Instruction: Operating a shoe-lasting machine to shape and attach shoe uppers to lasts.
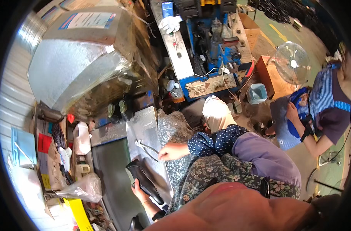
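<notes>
My left hand grips a black shoe from its near side, over the seam between a metal sheet and a dark belt. Just beyond it, my right hand, below a polka-dot sleeve, is closed on the handles of a pair of pliers. The pliers' bright metal head points left, above the metal sheet and apart from the shoe. Part of another black item shows at the lower edge; its kind is unclear.
The dark belt runs along my left, beside a clear plastic bag and cluttered shelf. A large metal housing stands behind it. Blue machinery is ahead. At right are a fan, a bucket and another person's arm.
</notes>
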The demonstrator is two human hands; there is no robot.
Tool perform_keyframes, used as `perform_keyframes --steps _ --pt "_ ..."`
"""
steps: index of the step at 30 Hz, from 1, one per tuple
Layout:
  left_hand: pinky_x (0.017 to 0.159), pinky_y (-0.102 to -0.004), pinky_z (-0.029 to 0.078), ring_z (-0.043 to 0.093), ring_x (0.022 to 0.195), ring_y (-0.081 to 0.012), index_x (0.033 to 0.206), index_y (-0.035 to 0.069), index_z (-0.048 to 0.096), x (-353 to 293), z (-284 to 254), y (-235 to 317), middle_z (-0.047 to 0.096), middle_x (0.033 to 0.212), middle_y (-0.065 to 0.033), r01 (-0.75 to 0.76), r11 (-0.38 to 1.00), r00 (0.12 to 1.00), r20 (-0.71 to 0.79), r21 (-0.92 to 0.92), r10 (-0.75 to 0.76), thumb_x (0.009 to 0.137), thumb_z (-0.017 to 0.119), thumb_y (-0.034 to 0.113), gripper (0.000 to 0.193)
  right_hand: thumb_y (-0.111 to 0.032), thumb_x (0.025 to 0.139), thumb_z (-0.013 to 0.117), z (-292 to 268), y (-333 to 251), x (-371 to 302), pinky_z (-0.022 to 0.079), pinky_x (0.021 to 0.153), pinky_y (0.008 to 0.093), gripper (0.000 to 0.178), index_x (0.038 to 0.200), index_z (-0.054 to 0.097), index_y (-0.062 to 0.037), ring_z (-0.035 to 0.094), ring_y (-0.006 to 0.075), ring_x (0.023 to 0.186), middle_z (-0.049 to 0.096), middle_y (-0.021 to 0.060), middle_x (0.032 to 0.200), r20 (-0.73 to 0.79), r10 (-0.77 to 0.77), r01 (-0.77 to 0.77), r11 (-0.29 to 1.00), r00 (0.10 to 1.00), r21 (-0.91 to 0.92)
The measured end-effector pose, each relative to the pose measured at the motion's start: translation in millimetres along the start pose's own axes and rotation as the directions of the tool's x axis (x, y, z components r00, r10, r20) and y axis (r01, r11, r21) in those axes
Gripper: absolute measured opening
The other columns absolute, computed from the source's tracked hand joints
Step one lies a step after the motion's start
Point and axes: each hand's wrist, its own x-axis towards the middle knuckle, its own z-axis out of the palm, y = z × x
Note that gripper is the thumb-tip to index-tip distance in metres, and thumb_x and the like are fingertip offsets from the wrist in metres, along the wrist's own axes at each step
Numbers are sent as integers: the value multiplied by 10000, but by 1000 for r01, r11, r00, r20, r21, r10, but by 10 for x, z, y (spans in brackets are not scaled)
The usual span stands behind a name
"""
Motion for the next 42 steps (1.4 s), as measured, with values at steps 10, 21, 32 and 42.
perform_keyframes --steps 10,21,32,42 --pt "1047 -433 484 605 1212 -277 1430 52 460 -777 2564 914 601 1346 -165 38 823 776 535 -567 333 1001 581 300 510 -81 763 683 -1025 -1383 -934 496 937 303 823 1515 348 -51 583 155 1146 586 102 1337 -288 125 159 598 950 785" --pt "916 -247 510 633 1040 -120 1362 -33 527 -580 1957 -156 692 1147 -84 -201 967 760 648 158 53 964 651 27 421 -321 651 808 -3699 -1306 -2301 364 1147 375 829 1437 557 -253 412 416 1408 272 327 1572 -912 -303 -520 751 276 -407" --pt "913 -250 512 644 1020 -119 1332 -31 558 -484 1963 -525 696 1136 -84 -268 926 821 566 267 75 986 638 84 373 -404 609 738 -4767 -1350 -2221 447 1074 411 866 1447 544 -294 560 419 1262 383 288 1531 -950 -80 -849 431 303 -307" --pt "906 -243 509 641 1003 -114 1341 -31 553 -458 1980 -612 688 1137 -82 -280 909 812 582 309 52 973 635 41 384 -385 677 743 -4557 -1054 -2202 426 1090 428 716 1371 625 -257 582 434 1207 430 266 1506 -953 -192 -767 566 234 -303"
